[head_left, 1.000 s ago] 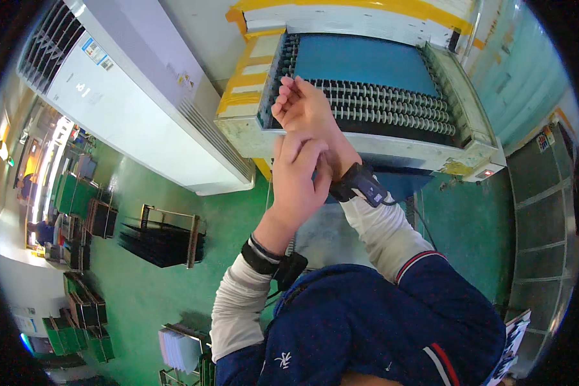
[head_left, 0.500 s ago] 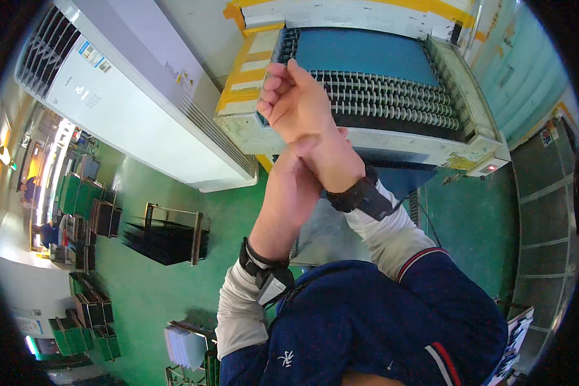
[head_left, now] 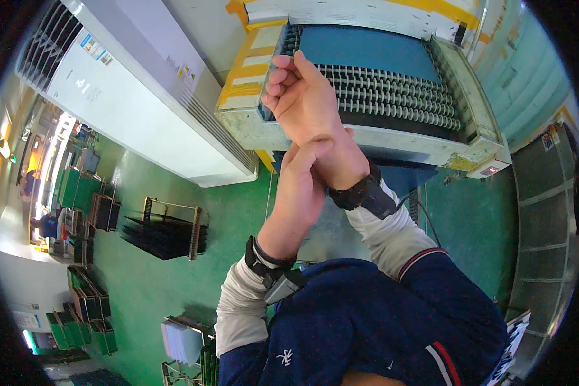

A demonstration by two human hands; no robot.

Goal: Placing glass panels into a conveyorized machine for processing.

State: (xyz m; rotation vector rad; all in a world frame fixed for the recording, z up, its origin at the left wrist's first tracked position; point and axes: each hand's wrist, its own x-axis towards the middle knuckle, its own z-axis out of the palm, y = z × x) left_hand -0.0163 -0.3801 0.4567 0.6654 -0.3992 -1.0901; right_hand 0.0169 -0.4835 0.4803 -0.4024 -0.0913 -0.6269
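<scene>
My right hand (head_left: 302, 96) is raised palm up with loosely bent fingers and nothing in it. Around its wrist my left hand (head_left: 301, 177) is closed, the thumb lying across the inner side and the other fingers hidden underneath. Each forearm wears a black strap over a whitish sleeve: one right strap (head_left: 357, 193) and one left strap (head_left: 270, 267) with a small grey box. Beyond the hands stands a roller conveyor machine (head_left: 489, 122), with rows of ringed rollers (head_left: 392, 96) and a flat blue panel (head_left: 367, 51) behind them.
A tall white air conditioner cabinet (head_left: 135, 109) stands left of the machine. A rack of black boards (head_left: 164, 235) is on the green floor (head_left: 238, 219), with a rack of pale sheets (head_left: 181, 341) nearer. Grey metal panelling (head_left: 543, 212) lines the right side. Stacked green boards (head_left: 77, 190) stand far left.
My left hand has shifted slightly along the right wrist, its thumb now lying further across. My right hand has moved slightly right and its fingers have shifted a little.
</scene>
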